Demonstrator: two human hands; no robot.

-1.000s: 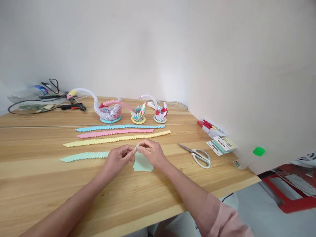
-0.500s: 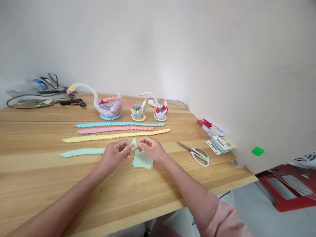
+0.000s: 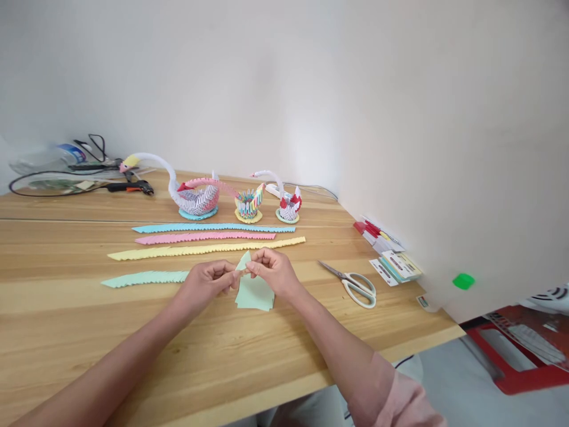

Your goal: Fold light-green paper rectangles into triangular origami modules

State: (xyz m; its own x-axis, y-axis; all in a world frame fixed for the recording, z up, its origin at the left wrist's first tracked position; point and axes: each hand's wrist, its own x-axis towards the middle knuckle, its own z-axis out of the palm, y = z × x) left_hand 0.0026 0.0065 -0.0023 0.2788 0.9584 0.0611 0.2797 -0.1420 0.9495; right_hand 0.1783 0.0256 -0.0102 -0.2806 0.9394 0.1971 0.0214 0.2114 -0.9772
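A small folded green paper piece (image 3: 243, 261) is pinched between both hands above the table. My left hand (image 3: 211, 283) grips its lower left side, fingers closed. My right hand (image 3: 272, 270) pinches its right edge between thumb and fingers. Just below lies a stack of light green paper sheets (image 3: 255, 295). A green pleated paper strip (image 3: 144, 277) reaches toward my left hand, which hides its right end. Beyond it lie a yellow strip (image 3: 204, 248), a pink strip (image 3: 204, 237) and a blue strip (image 3: 213, 227).
Scissors (image 3: 353, 283) lie to the right, near packs of paper (image 3: 395, 267) by the wall. Behind the strips stand a large paper swan (image 3: 200, 200), a multicoloured one (image 3: 249, 204) and a small one (image 3: 290, 206). A glue gun (image 3: 131, 187) and bottle (image 3: 48, 157) are back left.
The folded green piece now shows a taller, narrower face, its tip pointing up. My fingers have shifted slightly on it. The whole view has moved a little.
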